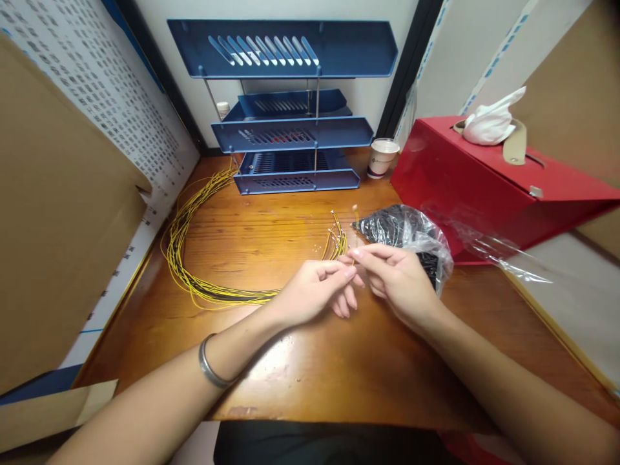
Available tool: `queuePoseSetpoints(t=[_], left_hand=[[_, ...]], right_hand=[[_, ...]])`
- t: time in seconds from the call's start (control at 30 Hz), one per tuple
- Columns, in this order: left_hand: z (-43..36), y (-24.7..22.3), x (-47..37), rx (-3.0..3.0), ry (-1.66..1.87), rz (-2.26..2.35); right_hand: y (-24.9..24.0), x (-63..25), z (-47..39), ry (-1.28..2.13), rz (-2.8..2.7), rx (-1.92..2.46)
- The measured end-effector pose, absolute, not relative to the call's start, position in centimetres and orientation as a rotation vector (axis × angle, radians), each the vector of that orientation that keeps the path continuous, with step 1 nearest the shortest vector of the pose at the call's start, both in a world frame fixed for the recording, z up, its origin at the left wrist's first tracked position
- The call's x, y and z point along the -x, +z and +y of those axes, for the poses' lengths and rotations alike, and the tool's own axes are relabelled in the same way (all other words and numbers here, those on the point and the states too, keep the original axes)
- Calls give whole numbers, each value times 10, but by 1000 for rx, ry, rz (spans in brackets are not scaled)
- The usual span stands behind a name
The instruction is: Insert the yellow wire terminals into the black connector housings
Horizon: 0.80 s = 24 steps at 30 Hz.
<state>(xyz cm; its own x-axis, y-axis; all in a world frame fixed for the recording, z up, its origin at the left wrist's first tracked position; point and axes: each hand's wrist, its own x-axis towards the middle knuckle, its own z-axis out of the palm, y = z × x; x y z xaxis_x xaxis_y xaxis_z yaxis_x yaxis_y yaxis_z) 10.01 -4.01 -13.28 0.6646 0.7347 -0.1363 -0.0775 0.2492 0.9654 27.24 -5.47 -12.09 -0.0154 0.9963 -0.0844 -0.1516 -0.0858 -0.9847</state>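
My left hand [320, 290], with a grey bracelet [209, 365] on its wrist, is closed in a pinch of thumb and forefinger on a thin yellow wire [353, 263]. Meeting it from the right, my right hand [400, 276] pinches the same wire close by; the fingers cover most of it. Just beyond the fingertips lie the wire ends [338, 240] of a bundle, some with small pale tips. The bundle of yellow and black wires [181, 274] curves round the left of the table. Behind my right hand rests a clear plastic bag of small black pieces [400, 226].
A blue tiered tray rack [290, 134] stands at the back of the wooden table [271, 232]. Right of it are a paper cup [382, 158] and a large red box [465, 187] with a tissue [491, 119] on top. Cardboard [62, 213] flanks the left side.
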Motion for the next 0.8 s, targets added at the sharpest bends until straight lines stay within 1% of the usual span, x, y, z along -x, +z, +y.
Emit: queuePoseSetpoints(t=[0.1, 0.17, 0.43, 0.5, 0.63, 0.7, 0.8], left_hand=[[-42, -136, -100, -1231, 472, 656], [-43, -137, -101, -1244, 441, 654], [-38, -136, -99, -1248, 578, 708], [-38, -137, -99, -1253, 561, 702], [-39, -138, -99, -1272, 501, 696], [-38, -138, -100, -1261, 542, 711], [-35, -138, -99, -1222, 637, 755]], right_hand=[[-113, -282, -44, 1161, -850, 1120], [-111, -286, -40, 1093, -785, 1105], [-127, -270, -57, 1349, -1172, 1172], [-126, -270, -56, 1295, -1131, 1184], [-116, -281, -44, 1092, -850, 1189], [-114, -284, -39, 1108, -811, 1192], [-118, -279, -43, 1266, -935, 1241]])
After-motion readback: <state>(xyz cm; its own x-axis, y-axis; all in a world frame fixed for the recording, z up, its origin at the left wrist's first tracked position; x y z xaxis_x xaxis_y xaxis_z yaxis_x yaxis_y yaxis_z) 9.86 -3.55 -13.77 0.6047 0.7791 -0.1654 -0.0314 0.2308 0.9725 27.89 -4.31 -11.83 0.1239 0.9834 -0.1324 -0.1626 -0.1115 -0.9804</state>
